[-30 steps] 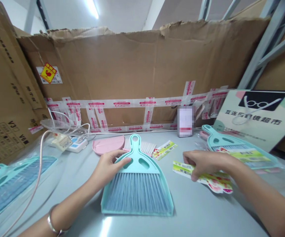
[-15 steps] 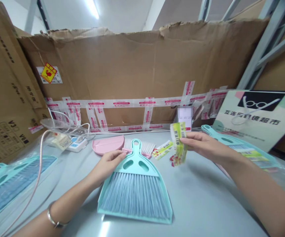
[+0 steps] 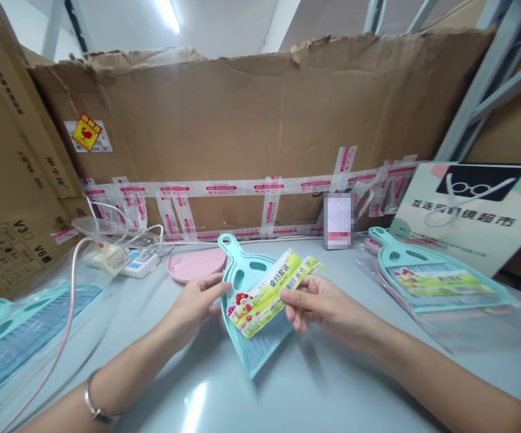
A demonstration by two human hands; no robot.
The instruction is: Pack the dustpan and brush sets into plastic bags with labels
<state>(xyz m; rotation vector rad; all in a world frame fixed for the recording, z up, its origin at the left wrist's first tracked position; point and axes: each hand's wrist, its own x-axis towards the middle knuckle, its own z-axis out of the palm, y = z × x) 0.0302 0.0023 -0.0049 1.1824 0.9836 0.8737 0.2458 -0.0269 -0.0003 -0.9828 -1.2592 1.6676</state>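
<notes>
A turquoise dustpan (image 3: 246, 260) with a blue-bristled brush (image 3: 265, 355) nested in it is tilted above the table at the centre. My left hand (image 3: 206, 294) pinches the dustpan's left edge below the handle. In front of the dustpan lies a green and yellow printed label card (image 3: 263, 294) with a red mushroom picture. My right hand (image 3: 310, 300) has the card's right end between thumb and fingers. A strip of similar print shows behind that end; whether it is a second card or a fold, I cannot tell.
A pink dustpan (image 3: 192, 264) lies behind my left hand. Bagged turquoise dustpan sets lie at far left (image 3: 30, 325) and right (image 3: 441, 276). A power strip (image 3: 141, 263) with cables, a phone (image 3: 339, 219), a printed bag (image 3: 463, 216) and a large cardboard box (image 3: 242, 120) stand behind.
The dustpan with its brush has been lifted and turned by my left hand. My right hand has brought the label card left and down, across the front of the dustpan.
</notes>
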